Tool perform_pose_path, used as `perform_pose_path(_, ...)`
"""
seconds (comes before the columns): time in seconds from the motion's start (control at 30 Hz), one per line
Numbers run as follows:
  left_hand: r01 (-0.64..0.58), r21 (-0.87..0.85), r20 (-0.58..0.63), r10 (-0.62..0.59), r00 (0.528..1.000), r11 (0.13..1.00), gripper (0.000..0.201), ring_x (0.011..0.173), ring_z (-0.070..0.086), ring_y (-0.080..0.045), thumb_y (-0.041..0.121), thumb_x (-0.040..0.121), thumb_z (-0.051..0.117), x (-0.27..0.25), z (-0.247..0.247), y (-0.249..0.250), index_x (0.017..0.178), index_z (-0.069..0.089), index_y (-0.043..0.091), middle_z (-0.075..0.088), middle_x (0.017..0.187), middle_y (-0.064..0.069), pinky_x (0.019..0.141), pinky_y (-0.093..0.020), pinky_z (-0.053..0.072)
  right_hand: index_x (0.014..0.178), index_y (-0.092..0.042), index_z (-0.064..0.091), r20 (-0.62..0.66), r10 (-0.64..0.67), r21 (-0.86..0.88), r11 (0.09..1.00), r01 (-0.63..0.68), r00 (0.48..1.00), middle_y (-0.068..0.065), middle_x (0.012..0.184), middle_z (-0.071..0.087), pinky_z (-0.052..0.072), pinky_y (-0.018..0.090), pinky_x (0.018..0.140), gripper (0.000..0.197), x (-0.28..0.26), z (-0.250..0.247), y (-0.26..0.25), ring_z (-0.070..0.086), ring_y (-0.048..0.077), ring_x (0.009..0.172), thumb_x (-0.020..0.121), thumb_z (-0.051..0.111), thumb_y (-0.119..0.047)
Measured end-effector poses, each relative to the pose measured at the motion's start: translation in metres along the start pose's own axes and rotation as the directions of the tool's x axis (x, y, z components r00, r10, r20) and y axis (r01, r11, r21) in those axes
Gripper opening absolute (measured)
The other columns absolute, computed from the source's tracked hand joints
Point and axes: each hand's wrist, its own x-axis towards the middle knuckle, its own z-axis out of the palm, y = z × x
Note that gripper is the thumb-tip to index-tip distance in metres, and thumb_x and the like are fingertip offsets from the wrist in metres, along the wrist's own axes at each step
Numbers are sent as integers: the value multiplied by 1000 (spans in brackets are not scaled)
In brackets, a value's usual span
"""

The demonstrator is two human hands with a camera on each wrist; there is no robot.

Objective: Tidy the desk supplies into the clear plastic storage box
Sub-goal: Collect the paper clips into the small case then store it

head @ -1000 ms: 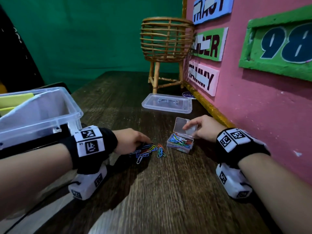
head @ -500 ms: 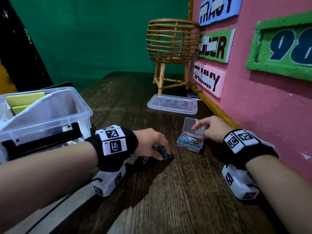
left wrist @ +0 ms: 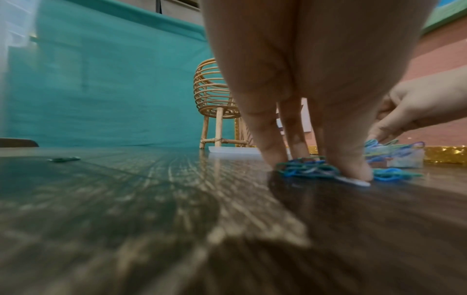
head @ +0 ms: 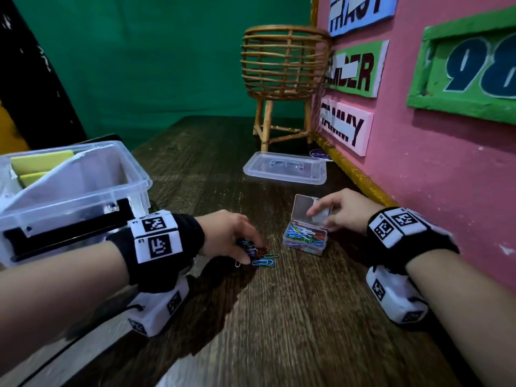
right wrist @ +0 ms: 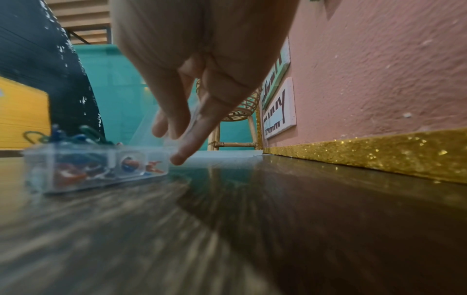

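**Loose clips gathered, small case held open**

Since the earlier frames your left hand [head: 229, 236] has dragged the loose paper clips [head: 258, 255] into a tighter heap nearer the small clip case [head: 305, 238], which serves as the landmark below.

Far left of the case stands the clear storage box [head: 83, 188], lid off, with yellow pads upright inside (a black handle hangs across its near wall). It waits open, I judge, so the filled case can go straight in.

Just left of the case, your left hand is curled over the heap, fingertips [left wrist: 353, 167] pressing clips against the wooden desk [head: 293, 317]; a few blue and green ones lie outside the grasp. That reads as a rake-and-pinch to lift several together.

At the case itself, your right hand [head: 343, 213] pinches the hinged lid upright, probably to keep the mouth clear and the light case from sliding.

Behind the case lies the storage box's lid [head: 284, 169], with a rattan stand [head: 284, 79] beyond it.

Right of the case, wall signs read "TAMMY" and "98"; two others are partly masked, and a round blue label starts "Clay".
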Motion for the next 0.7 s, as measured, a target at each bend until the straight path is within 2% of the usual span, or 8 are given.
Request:
perform_pose_path(0.1,22,-94,-46,-27,999,995,33,90,55,-7,21,76,75,-1,0,1,109,70,23,58,94,8,74,-8,41,91,-18,71,29,-12,40,999,10,999,7,109,60,57,29,77,37,1,1,0,60,21,92,80,56,14)
perform_pose_path(0.2,18,-99,-69,-25,997,995,27,81,53,-3,19,76,75,1,0,3,103,73,21,60,89,10,66,0,35,89,-20,70,57,-19,56,998,15,998,7,109,59,56,23,71,37,0,0,0,60,20,91,80,57,13)
perform_pose_path(0.3,7,-80,-101,-15,995,997,23,73,54,0,16,78,73,2,-1,4,100,74,19,66,90,5,68,-5,40,89,-21,70,79,-28,77,997,22,997,5,108,59,56,21,71,37,-1,0,-1,61,19,91,80,58,13)
perform_pose_path(0.4,-19,-82,-174,4,985,996,20,82,57,-5,13,80,70,5,-4,9,99,73,15,71,99,-2,72,-9,42,88,-23,69,117,-42,84,996,32,992,3,105,59,56,20,72,37,-2,0,-4,61,18,90,80,59,12)
perform_pose_path(0.57,-141,-89,-403,94,910,986,21,90,59,-13,14,81,69,29,-13,33,102,71,12,68,101,-4,81,-15,42,89,-22,69,135,-61,88,995,50,989,1,98,61,57,18,69,36,-3,2,-7,62,19,88,79,61,11)
perform_pose_path(0.63,-177,-56,-412,139,900,983,23,93,58,-14,14,82,68,41,-14,44,105,70,12,66,103,-4,79,-13,37,86,-25,67,126,-60,77,996,50,990,3,94,63,57,21,72,37,-3,2,-6,64,20,86,79,61,11)
perform_pose_path(0.7,-216,-18,-342,197,919,976,25,96,58,-14,14,83,67,49,-12,53,108,69,13,65,108,-4,80,-13,37,89,-20,65,127,-53,70,997,44,990,6,88,63,57,23,73,34,-4,2,-7,63,18,80,79,60,12)
